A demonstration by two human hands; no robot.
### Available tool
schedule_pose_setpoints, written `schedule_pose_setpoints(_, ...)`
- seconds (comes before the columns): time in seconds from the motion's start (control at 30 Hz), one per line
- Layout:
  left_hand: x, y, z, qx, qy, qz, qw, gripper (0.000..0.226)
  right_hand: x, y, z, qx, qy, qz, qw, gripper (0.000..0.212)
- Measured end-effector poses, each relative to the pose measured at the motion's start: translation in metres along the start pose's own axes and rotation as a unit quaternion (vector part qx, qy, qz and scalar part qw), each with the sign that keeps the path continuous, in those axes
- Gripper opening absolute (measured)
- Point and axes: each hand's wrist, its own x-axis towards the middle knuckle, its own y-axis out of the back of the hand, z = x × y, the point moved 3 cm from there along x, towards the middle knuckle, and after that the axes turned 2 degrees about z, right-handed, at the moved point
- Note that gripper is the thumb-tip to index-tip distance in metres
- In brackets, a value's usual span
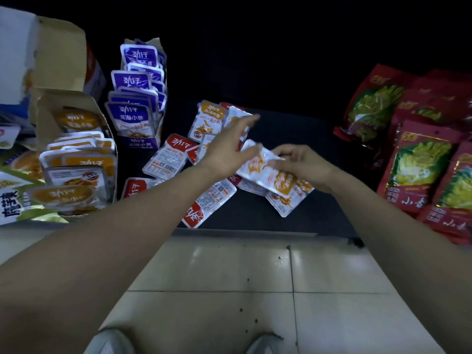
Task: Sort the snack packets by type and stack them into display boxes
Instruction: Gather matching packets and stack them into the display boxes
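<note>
Loose snack packets lie mixed on a dark shelf: red-topped packets [166,157] and orange-topped packets [208,118]. My right hand [298,164] grips a small stack of orange packets [268,175] above the pile. My left hand [229,146] hovers over the loose packets with fingers spread and straight, holding nothing. At the left stands an open cardboard display box [46,116] filled with orange packets [76,169]. Beside it a purple display box [139,143] holds upright purple packets [132,113].
Large red bags of pickled vegetables [421,164] are stacked at the right of the shelf. A white and blue carton [18,54] and green-and-white bags [15,198] fill the far left. Pale floor tiles [229,277] lie below the shelf edge.
</note>
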Motion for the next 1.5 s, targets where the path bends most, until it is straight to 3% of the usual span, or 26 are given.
schedule_pose_setpoints(0.1,-0.003,-0.013,0.005,0.072,0.041,-0.131,0.988,0.032,-0.011,0.001,0.003,-0.051,0.01,-0.001,0.999,0.016)
schedule_pose_setpoints(0.17,-0.005,-0.016,0.004,0.098,0.06,-0.139,0.984,0.017,-0.013,0.007,0.008,-0.042,0.008,0.061,0.997,0.019)
schedule_pose_setpoints(0.23,-0.005,-0.014,0.001,0.105,0.084,-0.11,0.985,0.009,-0.013,0.017,0.019,-0.047,-0.005,0.179,0.983,0.028)
schedule_pose_setpoints(0.3,-0.007,-0.008,-0.005,0.065,0.134,-0.082,0.985,0.019,-0.015,0.024,0.035,-0.137,-0.066,0.26,0.954,0.054)
schedule_pose_setpoints(0.4,-0.011,-0.005,-0.018,-0.031,0.213,-0.06,0.975,0.023,-0.021,0.007,0.056,-0.301,-0.212,0.199,0.908,0.112)
schedule_pose_setpoints(0.47,-0.015,-0.004,-0.019,-0.072,0.236,-0.05,0.968,0.013,-0.024,-0.005,0.062,-0.352,-0.225,0.173,0.892,0.124)
schedule_pose_setpoints(0.6,-0.021,-0.001,-0.016,-0.116,0.25,-0.052,0.96,0.04,-0.02,0.004,0.068,-0.316,-0.222,0.199,0.901,0.096)
schedule_pose_setpoints(0.7,-0.023,0.003,-0.016,-0.106,0.253,-0.051,0.96,0.035,-0.018,0.015,0.076,-0.059,-0.122,0.226,0.965,0.047)
schedule_pose_setpoints(0.73,-0.022,0.003,-0.018,-0.103,0.254,-0.049,0.96,0.034,-0.02,0.018,0.073,0.038,-0.078,0.227,0.97,0.033)
schedule_pose_setpoints(0.8,-0.023,0.003,-0.02,-0.105,0.259,-0.046,0.959,0.031,-0.022,0.023,0.061,0.165,-0.015,0.211,0.963,0.023)
schedule_pose_setpoints(0.87,-0.023,0.002,-0.021,-0.119,0.263,-0.044,0.957,0.021,-0.021,0.021,0.045,0.217,0.013,0.173,0.961,0.021)
schedule_pose_setpoints(1.03,-0.027,-0.001,-0.017,-0.168,0.28,-0.043,0.944,0.015,0.002,-0.02,0.031,0.128,0.007,0.086,0.988,0.026)
schedule_pose_setpoints(1.13,-0.032,0.007,-0.022,-0.185,0.261,-0.024,0.947,0.012,0.018,-0.041,0.016,0.122,0.019,0.07,0.99,0.026)
schedule_pose_setpoints(1.23,-0.039,0.02,-0.043,-0.156,0.234,0.053,0.958,0.03,0.04,-0.048,0.003,0.083,0.057,0.106,0.989,0.026)
schedule_pose_setpoints(1.33,-0.044,0.038,-0.06,-0.119,0.268,0.147,0.945,0.036,0.063,-0.051,-0.006,-0.021,0.107,0.148,0.983,0.031)
schedule_pose_setpoints(1.43,-0.05,0.05,-0.068,-0.098,0.287,0.212,0.929,0.038,0.079,-0.068,-0.009,-0.139,0.105,0.064,0.983,0.045)
schedule_pose_setpoints(1.5,-0.053,0.054,-0.073,-0.104,0.297,0.233,0.92,0.036,0.084,-0.077,-0.007,-0.272,0.094,0.025,0.958,0.047)
